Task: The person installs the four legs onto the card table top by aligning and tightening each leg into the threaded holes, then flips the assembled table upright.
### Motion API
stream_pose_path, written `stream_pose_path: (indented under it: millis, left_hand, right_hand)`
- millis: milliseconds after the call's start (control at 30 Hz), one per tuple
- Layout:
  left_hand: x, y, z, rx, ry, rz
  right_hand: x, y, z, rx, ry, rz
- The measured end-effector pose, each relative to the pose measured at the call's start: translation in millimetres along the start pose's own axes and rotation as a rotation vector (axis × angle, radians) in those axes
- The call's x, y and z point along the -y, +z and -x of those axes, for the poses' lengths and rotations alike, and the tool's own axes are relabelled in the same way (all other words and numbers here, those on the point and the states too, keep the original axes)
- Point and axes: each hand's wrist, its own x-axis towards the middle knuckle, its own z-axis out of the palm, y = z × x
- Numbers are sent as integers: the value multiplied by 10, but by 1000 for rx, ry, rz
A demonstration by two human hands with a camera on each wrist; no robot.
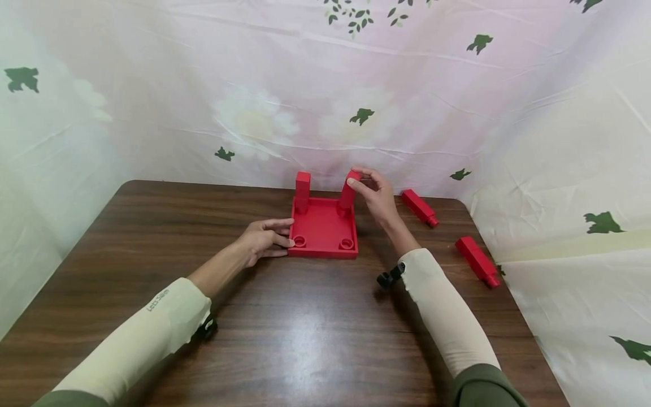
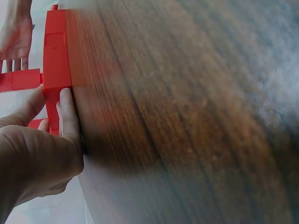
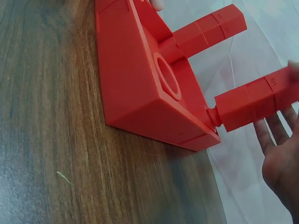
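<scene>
A red toy tabletop [image 1: 322,226] with a raised rim lies underside up, a round socket at each corner. One red leg [image 1: 302,189] stands in its far left socket. At the far right socket, my right hand [image 1: 376,195] pinches the top of a second red leg [image 3: 252,100] between thumb and fingers. That leg leans slightly, and its narrow neck shows above the socket. My left hand [image 1: 261,240] grips the tabletop's left side, thumb near the front left corner [image 2: 58,88]. The front left socket [image 1: 299,241] and front right socket [image 1: 346,243] hold no legs.
Two more red legs lie on the brown wooden table at the right: one farther back [image 1: 419,208], one nearer the right edge [image 1: 478,262]. A flower-printed cloth [image 1: 305,113] hangs behind the table and along both sides.
</scene>
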Motion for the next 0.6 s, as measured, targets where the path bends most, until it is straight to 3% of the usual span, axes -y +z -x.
stream_pose_path:
  millis: [600]
  left_hand:
    - [-6, 5, 22, -2, 3, 10]
  right_hand:
    - [29, -105, 2, 134, 42, 44]
